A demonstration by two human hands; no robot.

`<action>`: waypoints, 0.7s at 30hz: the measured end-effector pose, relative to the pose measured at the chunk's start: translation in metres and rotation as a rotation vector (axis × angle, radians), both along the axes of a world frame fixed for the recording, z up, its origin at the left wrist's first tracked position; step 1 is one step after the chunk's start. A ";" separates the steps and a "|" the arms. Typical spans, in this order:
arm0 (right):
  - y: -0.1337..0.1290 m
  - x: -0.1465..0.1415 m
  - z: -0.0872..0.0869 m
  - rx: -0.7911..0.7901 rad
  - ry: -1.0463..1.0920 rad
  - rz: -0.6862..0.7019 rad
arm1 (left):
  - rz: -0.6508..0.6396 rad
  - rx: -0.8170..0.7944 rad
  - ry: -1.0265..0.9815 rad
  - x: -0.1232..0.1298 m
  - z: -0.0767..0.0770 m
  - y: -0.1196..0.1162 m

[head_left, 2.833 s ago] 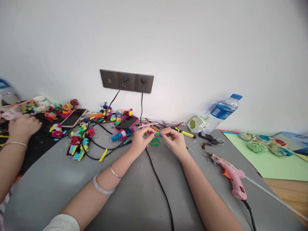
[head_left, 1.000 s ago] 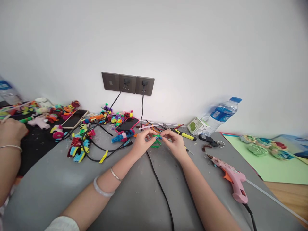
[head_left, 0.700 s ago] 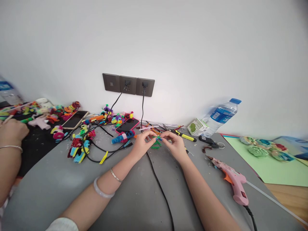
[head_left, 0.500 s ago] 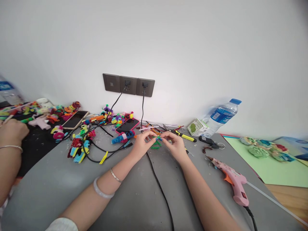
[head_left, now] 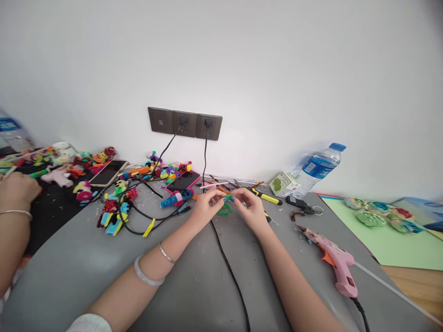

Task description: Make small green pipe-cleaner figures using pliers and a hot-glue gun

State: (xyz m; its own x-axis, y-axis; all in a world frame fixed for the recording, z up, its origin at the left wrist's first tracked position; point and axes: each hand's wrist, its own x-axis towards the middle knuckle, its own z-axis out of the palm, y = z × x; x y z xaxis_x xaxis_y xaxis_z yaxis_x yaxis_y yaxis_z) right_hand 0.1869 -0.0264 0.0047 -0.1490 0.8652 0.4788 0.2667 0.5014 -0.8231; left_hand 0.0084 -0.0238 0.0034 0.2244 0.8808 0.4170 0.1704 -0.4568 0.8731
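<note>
The small green piece (head_left: 228, 197) is pinched in the fingertips of both the left hand (head_left: 206, 210) and the right hand (head_left: 252, 211), its long axis apparently crosswise between them, neither nearer, above the grey surface (head_left: 194, 286) towards its far edge.

We are inspecting an apparent craft workspace: a glue gun (head_left: 341, 265) is lying on the table (head_left: 194, 295), fuzzy figures (head_left: 112, 210) are cluttering it, wall sockets (head_left: 177, 116) are taking plugs (head_left: 208, 122).
</note>
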 end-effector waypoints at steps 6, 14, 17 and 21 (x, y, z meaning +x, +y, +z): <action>0.001 -0.001 0.000 0.013 -0.018 0.017 | 0.001 -0.015 0.001 0.001 0.000 -0.001; 0.001 0.000 -0.002 -0.017 -0.023 0.014 | -0.003 -0.034 -0.008 0.001 -0.001 0.000; 0.001 -0.001 -0.001 -0.037 -0.012 0.024 | -0.005 -0.039 -0.006 0.001 -0.001 0.000; 0.000 -0.003 0.001 -0.072 0.017 0.068 | -0.002 -0.047 -0.006 0.001 0.001 0.000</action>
